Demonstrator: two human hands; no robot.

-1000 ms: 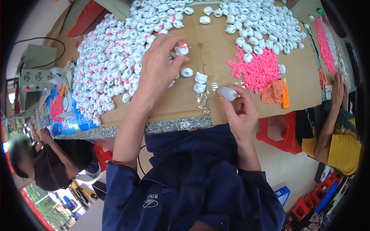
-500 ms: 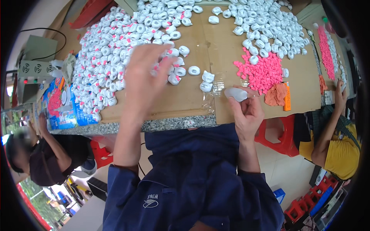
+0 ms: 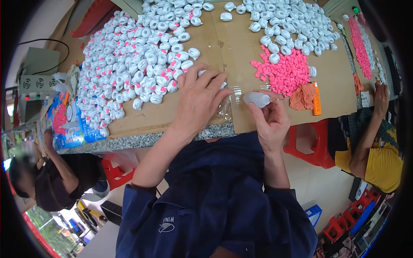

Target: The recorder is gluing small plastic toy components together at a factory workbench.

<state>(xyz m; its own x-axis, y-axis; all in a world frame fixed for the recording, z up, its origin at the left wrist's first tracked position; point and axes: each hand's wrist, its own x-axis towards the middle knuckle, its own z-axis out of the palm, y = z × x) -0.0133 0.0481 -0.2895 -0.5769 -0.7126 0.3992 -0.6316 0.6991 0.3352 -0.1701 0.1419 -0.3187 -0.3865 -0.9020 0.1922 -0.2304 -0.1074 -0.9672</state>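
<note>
Left hand (image 3: 200,101) pulled back, palm covering something, perhaps white caps (image 3: 142,64).

1. Speckled stone-topped table (image 3: 142,141), edge showing at front.
2. Brown cardboard sheets (image 3: 234,47) covering the top.
3. White plastic pieces with pink inserts (image 3: 137,56), heaped left; plain white ones (image 3: 292,26) far right.
4. Pink small parts (image 3: 286,71), piled.
5. Orange cloth (image 3: 302,96) beside orange lighter (image 3: 316,99).
</note>
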